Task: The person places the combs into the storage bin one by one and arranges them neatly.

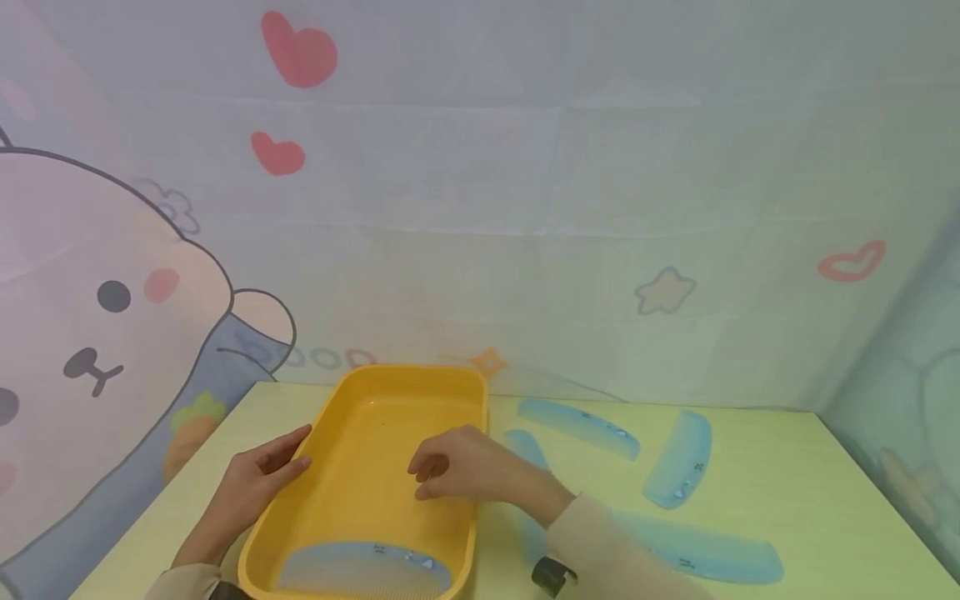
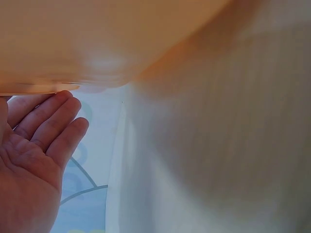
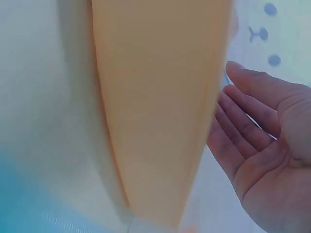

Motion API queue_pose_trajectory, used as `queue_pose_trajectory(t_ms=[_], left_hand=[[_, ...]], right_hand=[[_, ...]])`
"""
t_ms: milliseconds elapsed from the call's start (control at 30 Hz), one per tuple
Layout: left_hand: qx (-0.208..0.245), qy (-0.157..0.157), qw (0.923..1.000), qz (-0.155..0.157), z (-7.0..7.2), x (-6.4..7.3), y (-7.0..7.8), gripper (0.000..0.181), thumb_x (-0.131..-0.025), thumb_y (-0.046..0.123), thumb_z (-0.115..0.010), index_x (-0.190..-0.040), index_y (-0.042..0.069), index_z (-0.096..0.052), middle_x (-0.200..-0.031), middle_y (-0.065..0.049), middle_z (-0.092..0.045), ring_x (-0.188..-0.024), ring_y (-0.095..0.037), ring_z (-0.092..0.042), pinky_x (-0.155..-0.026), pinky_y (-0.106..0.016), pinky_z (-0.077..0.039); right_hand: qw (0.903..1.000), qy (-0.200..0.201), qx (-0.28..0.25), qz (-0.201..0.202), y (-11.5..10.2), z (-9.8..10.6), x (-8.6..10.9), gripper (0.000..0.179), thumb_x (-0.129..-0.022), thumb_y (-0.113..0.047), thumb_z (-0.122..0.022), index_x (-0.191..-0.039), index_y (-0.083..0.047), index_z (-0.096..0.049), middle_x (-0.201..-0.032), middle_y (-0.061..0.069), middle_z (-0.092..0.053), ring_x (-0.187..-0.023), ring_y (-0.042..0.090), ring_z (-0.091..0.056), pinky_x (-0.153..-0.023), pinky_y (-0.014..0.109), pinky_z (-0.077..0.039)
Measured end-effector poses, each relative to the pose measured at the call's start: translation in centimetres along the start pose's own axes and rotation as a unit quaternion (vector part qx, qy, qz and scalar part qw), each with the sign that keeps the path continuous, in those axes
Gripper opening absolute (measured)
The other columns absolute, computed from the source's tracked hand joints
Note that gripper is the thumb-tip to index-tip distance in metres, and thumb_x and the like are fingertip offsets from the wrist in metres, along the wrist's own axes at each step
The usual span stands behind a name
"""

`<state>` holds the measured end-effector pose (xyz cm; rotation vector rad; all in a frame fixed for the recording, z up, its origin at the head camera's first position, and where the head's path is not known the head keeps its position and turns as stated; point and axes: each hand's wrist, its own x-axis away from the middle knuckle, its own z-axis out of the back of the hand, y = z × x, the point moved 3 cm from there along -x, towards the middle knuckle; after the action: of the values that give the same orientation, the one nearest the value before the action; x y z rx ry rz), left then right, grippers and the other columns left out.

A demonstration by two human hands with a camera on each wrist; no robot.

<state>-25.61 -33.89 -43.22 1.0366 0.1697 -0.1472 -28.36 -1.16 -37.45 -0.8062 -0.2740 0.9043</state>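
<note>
A yellow tray [image 1: 382, 433] stands lengthwise on the table, with a translucent blue comb [image 1: 360, 567] lying inside its near end. At the tray's left rim is my left hand [image 1: 251, 487]. Its fingertips touch the outer side under the rim in the left wrist view, the fingers nearly straight. My right hand [image 1: 465, 467] hovers over the middle of the tray, fingers loosely bent and holding nothing. The right wrist view shows that hand [image 3: 262, 131] with a bare palm, beyond the tray's side wall [image 3: 155, 97].
Right of the tray lie more blue combs: one at the back [image 1: 577, 425], one tilted [image 1: 678, 458], one in front [image 1: 720, 550]. Another comb [image 1: 527, 446] is partly covered by my right forearm. A printed cloth [image 1: 465, 292] hangs behind the table [image 1: 795, 467].
</note>
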Motion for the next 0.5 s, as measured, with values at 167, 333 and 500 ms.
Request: queue_pose_trajectory(t_ms=[167, 333, 500], left_hand=[[0.003, 0.000, 1.0000, -0.003, 0.0, -0.1, 0.1, 0.056, -0.106, 0.020, -0.071, -0.155, -0.001, -0.053, -0.150, -0.026, -0.056, -0.113, 0.011, -0.059, -0.088, -0.018, -0.057], [0.011, 0.000, 0.9999, -0.002, 0.0, -0.2, -0.1, 0.056, -0.106, 0.019, -0.071, -0.155, -0.001, -0.053, -0.150, -0.026, -0.056, -0.113, 0.011, -0.059, -0.087, -0.019, -0.057], [0.015, 0.001, 0.9999, 0.008, 0.0, -0.1, -0.1, 0.056, -0.106, 0.020, -0.071, -0.155, 0.000, -0.053, -0.150, -0.025, -0.056, -0.113, 0.010, -0.059, -0.088, -0.018, -0.057]], right_hand=[[0.9974, 0.058, -0.026, -0.033, 1.4, 2.6, 1.7, 0.020, -0.097, -0.015, -0.082, -0.115, -0.009, -0.078, -0.103, -0.003, -0.077, -0.094, 0.009, -0.070, -0.084, 0.026, -0.058], [0.9922, 0.116, -0.026, -0.038, 3.3, 4.6, 3.4, 0.023, -0.099, -0.017, -0.079, -0.119, -0.007, -0.077, -0.110, 0.002, -0.076, -0.099, 0.015, -0.070, -0.087, 0.030, -0.059], [0.9841, 0.168, -0.004, -0.059, 5.4, 5.9, 5.1, 0.028, -0.097, -0.015, -0.079, -0.121, -0.001, -0.075, -0.110, 0.008, -0.076, -0.099, 0.022, -0.071, -0.086, 0.036, -0.060]])
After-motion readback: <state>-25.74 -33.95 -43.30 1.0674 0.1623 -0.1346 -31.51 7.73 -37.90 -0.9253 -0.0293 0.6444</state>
